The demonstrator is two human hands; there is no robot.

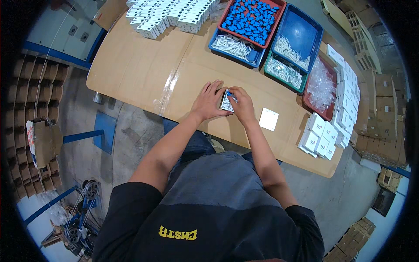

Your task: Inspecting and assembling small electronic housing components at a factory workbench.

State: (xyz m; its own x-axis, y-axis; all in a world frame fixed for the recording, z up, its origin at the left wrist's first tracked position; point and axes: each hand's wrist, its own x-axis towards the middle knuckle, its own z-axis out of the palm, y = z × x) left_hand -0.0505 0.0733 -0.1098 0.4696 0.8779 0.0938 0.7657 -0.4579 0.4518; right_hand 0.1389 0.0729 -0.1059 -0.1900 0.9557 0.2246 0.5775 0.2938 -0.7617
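My left hand (pixel 209 101) and my right hand (pixel 241 103) meet over a cardboard-covered table (pixel 144 70), both gripping one small white part (pixel 227 104) with a blue piece on top of it. My left fingers lie flat along its left side. From the right, my right fingers pinch the blue piece. A flat white square plate (pixel 269 118) lies on the cardboard just right of my right hand.
Far across the table stand a red tray of blue parts (pixel 252 17), blue trays of white parts (pixel 293 39), a green tray (pixel 283 74) and a dark red tray of clear bags (pixel 321 87). White boxes are stacked at right (pixel 321 137) and far left (pixel 166 15).
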